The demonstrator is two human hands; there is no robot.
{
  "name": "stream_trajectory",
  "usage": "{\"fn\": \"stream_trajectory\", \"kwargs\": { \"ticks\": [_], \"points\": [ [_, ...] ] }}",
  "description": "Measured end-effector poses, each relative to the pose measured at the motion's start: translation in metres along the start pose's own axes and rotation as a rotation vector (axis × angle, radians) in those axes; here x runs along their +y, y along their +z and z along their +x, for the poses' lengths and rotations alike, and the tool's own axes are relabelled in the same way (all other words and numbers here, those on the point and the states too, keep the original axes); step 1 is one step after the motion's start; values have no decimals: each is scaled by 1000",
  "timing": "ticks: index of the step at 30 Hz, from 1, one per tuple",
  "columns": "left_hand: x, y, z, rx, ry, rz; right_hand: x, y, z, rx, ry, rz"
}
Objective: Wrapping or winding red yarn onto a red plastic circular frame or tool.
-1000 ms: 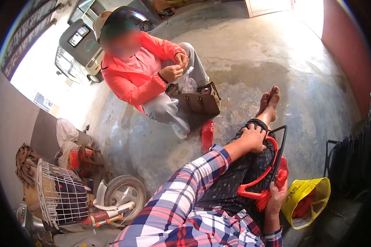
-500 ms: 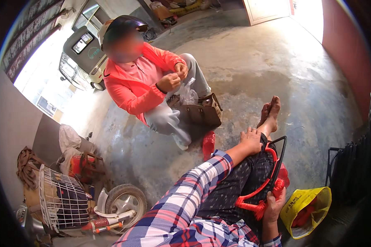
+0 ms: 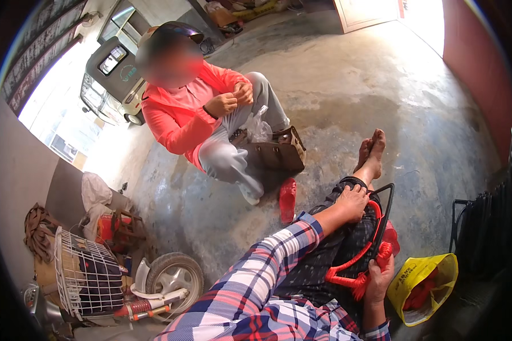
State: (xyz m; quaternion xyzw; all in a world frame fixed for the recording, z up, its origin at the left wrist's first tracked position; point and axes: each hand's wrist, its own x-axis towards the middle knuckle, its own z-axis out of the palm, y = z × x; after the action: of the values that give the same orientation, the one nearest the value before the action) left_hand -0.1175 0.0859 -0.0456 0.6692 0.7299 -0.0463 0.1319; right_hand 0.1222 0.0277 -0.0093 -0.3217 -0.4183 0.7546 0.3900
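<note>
A black metal frame (image 3: 388, 211) rests across my lap, its lower and left sides wrapped in red cord (image 3: 340, 278). My right hand (image 3: 379, 279) is closed around a small bundle of red cord (image 3: 384, 253) at the frame's lower right side. Lying on my shin beside the frame's upper end is my left hand (image 3: 352, 202), its fingers stretched out and holding nothing I can see. My legs are crossed in dark patterned trousers (image 3: 307, 257), with bare feet (image 3: 374, 149) on the far side.
A yellow bag (image 3: 407, 291) with red material inside stands right of me, near stacked black frames (image 3: 479, 224). Opposite squats a person in a coral jacket (image 3: 173, 128), behind a brown bag (image 3: 276, 156). Red shoe (image 3: 287, 200) on the floor; wheel (image 3: 175, 282) and wire basket (image 3: 88, 274) at left.
My left hand has slid down the shin toward me, uncovering the trouser hem. My right hand stays on the cord bundle. The other person's hands have shifted slightly.
</note>
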Motion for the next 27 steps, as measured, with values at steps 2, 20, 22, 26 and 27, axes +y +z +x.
{"fn": "stream_trajectory", "kwargs": {
  "ticks": [2, 20, 22, 26, 27],
  "points": [
    [1, 11, 1, 82, 29, 137, 0, 1, 0, -2, 13, -6],
    [14, 33, 9, 180, 179, 265, 4, -3, 2, 17, 33, -39],
    [14, 34, 8, 204, 173, 272, 4, -4, 2, 17, 27, -30],
    [14, 34, 10, 171, 179, 260, 6, -5, 3, 23, 21, -25],
    [14, 35, 10, 166, 175, 256, 6, -6, 3, 17, 24, -21]
  ]
}}
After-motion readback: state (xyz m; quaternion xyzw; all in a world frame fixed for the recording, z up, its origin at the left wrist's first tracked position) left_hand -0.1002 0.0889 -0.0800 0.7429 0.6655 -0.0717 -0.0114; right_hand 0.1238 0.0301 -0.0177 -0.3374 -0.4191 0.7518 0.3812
